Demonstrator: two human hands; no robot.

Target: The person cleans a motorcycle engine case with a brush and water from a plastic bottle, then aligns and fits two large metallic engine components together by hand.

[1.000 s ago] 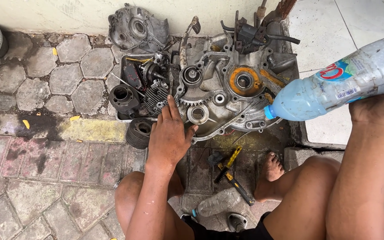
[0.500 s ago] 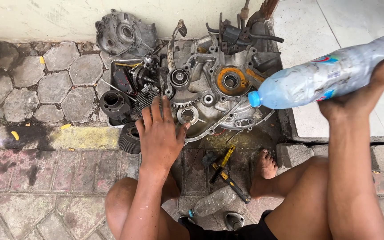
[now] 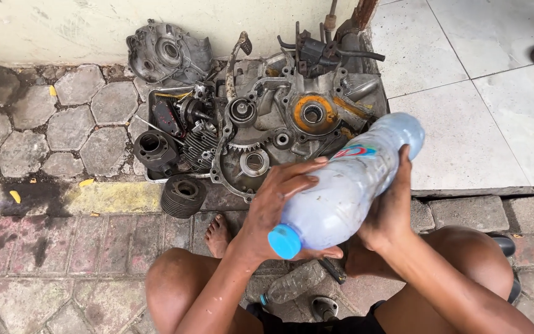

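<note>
I hold a large clear plastic bottle (image 3: 347, 185) with a blue cap (image 3: 284, 242) in front of me, cap end toward me. My right hand (image 3: 390, 210) grips the bottle's body from the right. My left hand (image 3: 276, 207) wraps around its neck end just above the cap. Beyond the bottle lies an opened engine crankcase (image 3: 292, 130) with gears and an orange-ringed bearing seat (image 3: 314, 113).
A metal tray (image 3: 156, 173) left of the crankcase holds engine parts. A finned cylinder (image 3: 182, 196) stands on the pavers and an engine cover (image 3: 167, 55) leans at the wall. A small bottle (image 3: 292, 283) lies between my legs. White tiles (image 3: 483, 105) lie right.
My left hand has left the crankcase and taken hold of the bottle near its cap. The bottle has swung from pointing at the engine to pointing its cap toward me.
</note>
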